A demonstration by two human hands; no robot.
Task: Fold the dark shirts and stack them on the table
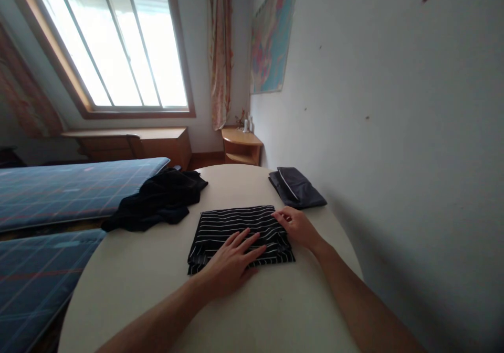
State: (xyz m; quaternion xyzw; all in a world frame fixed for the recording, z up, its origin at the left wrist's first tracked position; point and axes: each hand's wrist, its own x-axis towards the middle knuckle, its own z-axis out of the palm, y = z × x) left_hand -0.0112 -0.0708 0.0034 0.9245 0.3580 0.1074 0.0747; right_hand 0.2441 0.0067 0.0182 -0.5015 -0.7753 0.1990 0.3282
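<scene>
A black cloth garment with white stripes (236, 219) lies folded into a rough rectangle in front of me; its exact kind cannot be made out. My left hand (234, 261) rests flat on its near middle part, fingers spread. At the garment's right edge, my right hand (297, 227) has thumb and forefinger pinched together on the fabric. Just beyond that hand lies a folded dark grey garment (301, 188) with a pale edge line. A crumpled black garment (161, 198) sits at the table's far left edge.
The round white table (275, 311) carries all the cloth. Two blue plaid mattresses (79, 190) adjoin it on the left. A white wall (394, 132) runs close along the right. A corner shelf (242, 138) and a wooden desk (165, 135) stand by the window.
</scene>
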